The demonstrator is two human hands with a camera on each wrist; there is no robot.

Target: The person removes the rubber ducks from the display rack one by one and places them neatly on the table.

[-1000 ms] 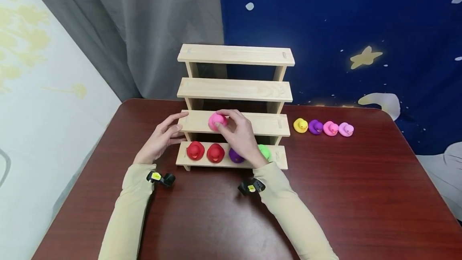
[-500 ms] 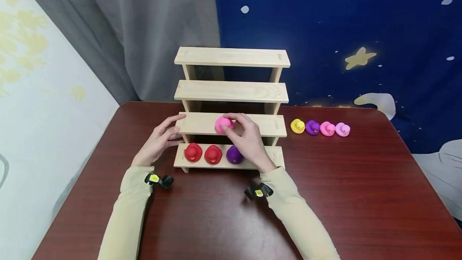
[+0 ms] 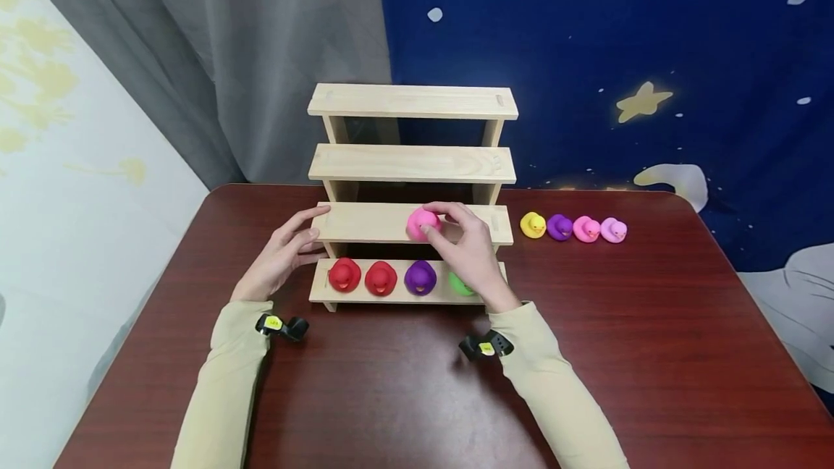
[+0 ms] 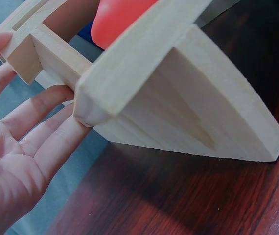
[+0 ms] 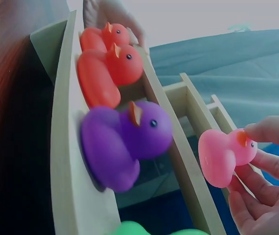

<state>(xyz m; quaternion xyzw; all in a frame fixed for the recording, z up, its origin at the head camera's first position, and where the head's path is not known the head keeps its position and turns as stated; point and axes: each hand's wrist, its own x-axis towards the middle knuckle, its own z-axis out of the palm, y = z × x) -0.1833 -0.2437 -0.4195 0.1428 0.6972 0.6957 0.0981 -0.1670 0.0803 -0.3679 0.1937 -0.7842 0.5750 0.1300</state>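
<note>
My right hand (image 3: 474, 252) pinches a pink rubber duck (image 3: 422, 223) between thumb and fingers, over the second step from the bottom of a wooden tiered shelf (image 3: 365, 223). In the right wrist view the same pink duck (image 5: 218, 159) sits at the fingertips. My left hand (image 3: 276, 259) touches the left end of that step, its fingers extended along the wood. On the bottom step stand two red ducks (image 3: 381, 279), a purple duck (image 3: 420, 278) and a green duck (image 3: 460, 284), the last partly covered by my right hand.
To the right of the shelf, a yellow duck (image 3: 533, 225), a purple duck (image 3: 559, 227), a pink duck (image 3: 586, 229) and a light pink duck (image 3: 614, 230) line up on the brown table (image 3: 651, 324). A grey curtain (image 3: 287, 56) and dark blue cloth (image 3: 554, 42) hang behind.
The right hand has slid rightward along the second step with the pink duck, uncovering the purple duck below. My left hand stays at the shelf's left end. The view has shifted slightly.
</note>
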